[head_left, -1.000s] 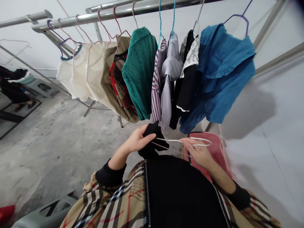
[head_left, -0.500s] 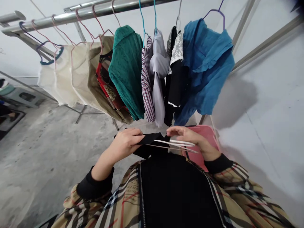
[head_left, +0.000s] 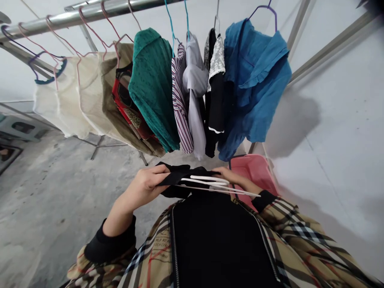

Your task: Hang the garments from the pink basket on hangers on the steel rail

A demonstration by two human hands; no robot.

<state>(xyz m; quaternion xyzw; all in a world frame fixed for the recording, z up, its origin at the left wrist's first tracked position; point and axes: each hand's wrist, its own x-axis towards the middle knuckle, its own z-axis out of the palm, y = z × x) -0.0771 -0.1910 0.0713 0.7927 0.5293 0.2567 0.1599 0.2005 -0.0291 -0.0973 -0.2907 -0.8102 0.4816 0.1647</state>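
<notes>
A person holds a black garment and a white hanger at chest height before a full clothes rail.

The left hand (head_left: 147,186) has its fingers pinched on the edge of the black garment (head_left: 175,180), keeping the cloth taut so the white hanger (head_left: 210,183) can lie flat against it. The right hand (head_left: 235,179) has its fingers curled around the hanger from behind. Beyond them, the rail (head_left: 90,12) carries a green top (head_left: 151,86) and a blue shirt (head_left: 255,88). A pink basket (head_left: 258,174) sits on the floor (head_left: 45,192) under the blue shirt.
</notes>
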